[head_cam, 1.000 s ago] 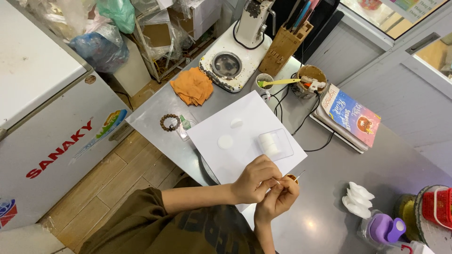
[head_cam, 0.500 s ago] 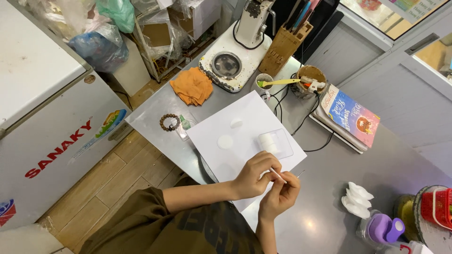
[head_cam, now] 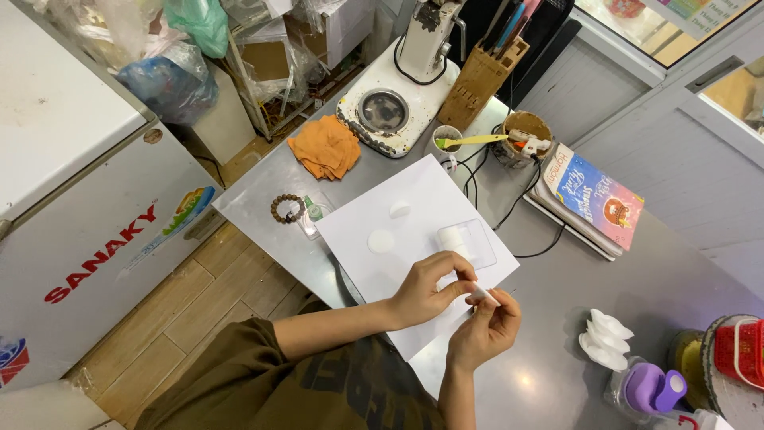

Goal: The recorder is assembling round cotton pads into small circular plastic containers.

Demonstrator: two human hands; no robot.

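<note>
My left hand (head_cam: 423, 288) and my right hand (head_cam: 487, 328) meet over the near edge of a white paper sheet (head_cam: 374, 215) on the grey metal table (head_cam: 255, 211). Both pinch a small white piece (head_cam: 482, 295) between their fingertips. On the sheet lie a round white disc (head_cam: 381, 240), a small white lump (head_cam: 399, 209) and a clear plastic tray (head_cam: 471, 242) with a white piece in it, just beyond my left hand.
A bead bracelet (head_cam: 286, 209) and an orange cloth (head_cam: 325, 147) lie at the far left. A white machine (head_cam: 394, 103), a knife block (head_cam: 477, 80), a cup with a yellow spoon (head_cam: 447, 142) and books (head_cam: 593, 199) stand behind. White petal shapes (head_cam: 605, 338) and a purple-capped bottle (head_cam: 649, 390) sit right. A white freezer (head_cam: 79, 199) is left.
Both hands stayed over the sheet's near edge. The fingers shifted around the small piece, and it now shows white between the fingertips.
</note>
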